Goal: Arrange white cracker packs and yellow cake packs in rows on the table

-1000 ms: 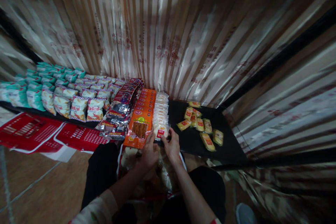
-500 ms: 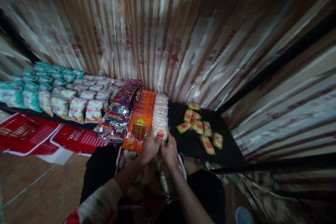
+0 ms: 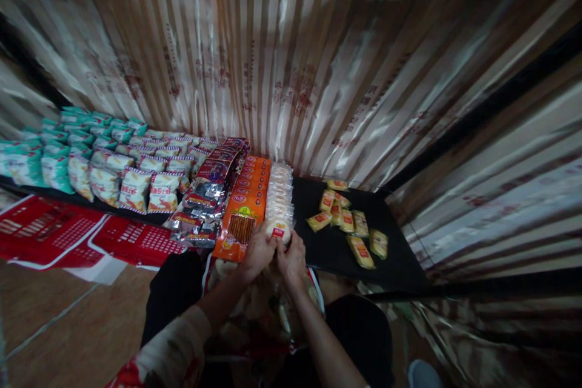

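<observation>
At the front end of a row of clear-wrapped white snack packs, both hands meet around the nearest one, a round white snack pack with a red label. My left hand grips its left lower edge, fingers closed. From the right, my right hand pinches the same pack, thumbs close together. Just left of the row lie orange snack packets with brown sticks showing through a window. Below my wrists, between my knees, sits a red-and-white-edged bag holding more wrapped items, partly covered by my forearms.
Yellow wrapped snacks lie scattered on the black shelf at right. Dark packets, white bags and green bags line its left side. A striped curtain hangs behind; red bags hang in front.
The view has shifted very slightly. Both hands stay on the same white snack pack, with hardly any movement.
</observation>
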`<state>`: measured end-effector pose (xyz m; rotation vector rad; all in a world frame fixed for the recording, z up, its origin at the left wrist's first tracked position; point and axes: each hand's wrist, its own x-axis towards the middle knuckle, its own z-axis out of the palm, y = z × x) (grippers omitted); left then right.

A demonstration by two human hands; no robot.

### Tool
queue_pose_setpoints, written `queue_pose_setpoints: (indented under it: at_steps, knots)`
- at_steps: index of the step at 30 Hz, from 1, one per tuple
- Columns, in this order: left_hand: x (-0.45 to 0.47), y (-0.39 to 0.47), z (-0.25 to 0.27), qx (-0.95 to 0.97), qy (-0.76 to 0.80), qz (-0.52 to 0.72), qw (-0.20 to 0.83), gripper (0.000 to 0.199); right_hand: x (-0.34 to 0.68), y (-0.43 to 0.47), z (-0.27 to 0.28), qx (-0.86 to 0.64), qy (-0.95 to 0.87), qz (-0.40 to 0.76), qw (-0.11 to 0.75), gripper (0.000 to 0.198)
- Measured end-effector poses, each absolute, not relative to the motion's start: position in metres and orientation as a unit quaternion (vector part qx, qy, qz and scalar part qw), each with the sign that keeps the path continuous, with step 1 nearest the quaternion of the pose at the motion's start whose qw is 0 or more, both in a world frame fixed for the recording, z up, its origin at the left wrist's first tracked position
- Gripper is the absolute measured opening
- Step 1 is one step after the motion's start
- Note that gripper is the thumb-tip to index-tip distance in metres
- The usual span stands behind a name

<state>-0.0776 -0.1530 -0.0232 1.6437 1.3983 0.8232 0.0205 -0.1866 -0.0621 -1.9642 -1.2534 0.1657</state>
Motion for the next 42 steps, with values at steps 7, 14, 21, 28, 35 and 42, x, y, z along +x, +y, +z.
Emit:
queue_pose_setpoints:
  at_steps: [7, 14, 21, 28, 35, 42]
  knots:
    - [-0.075, -0.156, -0.027, 0.648, 0.563, 0.341, 0.384, 0.046, 0.016, -0.191, -0.059, -0.767, -0.491, 0.062, 0.410, 0.057]
    - [-0.080, -0.179, -0.026, 0.641, 0.565, 0.400, 0.331, 0.046, 0.016, -0.199, -0.059, -0.732, -0.484, 0.095, 0.471, 0.058]
    - [-0.118, -0.245, -0.040, 0.684, 0.503, 0.401, 0.344, 0.026, 0.002, -0.241, -0.059, -0.695, -0.494, 0.072, 0.517, 0.035]
    - [-0.172, -0.259, -0.074, 0.659, 0.637, 0.244, 0.317, 0.026, -0.029, -0.270, -0.080, -0.642, -0.626, 0.210, 0.389, 0.025]
    - [-0.181, -0.218, -0.100, 0.648, 0.692, 0.157, 0.275, 0.052, -0.057, -0.251, -0.097, -0.611, -0.708, 0.226, 0.274, 0.037]
    - [-0.182, -0.216, -0.123, 0.662, 0.679, 0.138, 0.287, 0.051, -0.066, -0.239, -0.106, -0.616, -0.712, 0.261, 0.213, 0.045]
